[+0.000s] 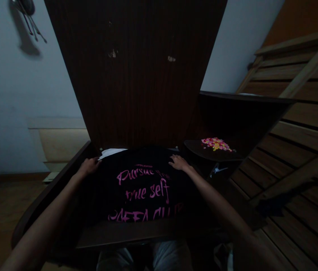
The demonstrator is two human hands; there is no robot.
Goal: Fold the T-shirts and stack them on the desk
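Observation:
A black T-shirt (144,203) with pink lettering lies spread on the dark wooden desk (125,235) in front of me. My left hand (90,166) is at the shirt's upper left edge, its fingers bent together on the cloth. Fingers apart, my right hand (179,163) rests flat on the upper right part of the shirt. A bit of white cloth (111,152) shows beyond the shirt's top edge, near my left hand. The shirt's sides are hard to make out in the dim light.
A tall dark wooden panel (139,82) rises behind the desk. Right of it, a small rounded shelf (195,149) bears a pile of pink and yellow pieces (217,144). Wooden slats (302,131) stand on the right. Utensils (29,17) hang on the left wall.

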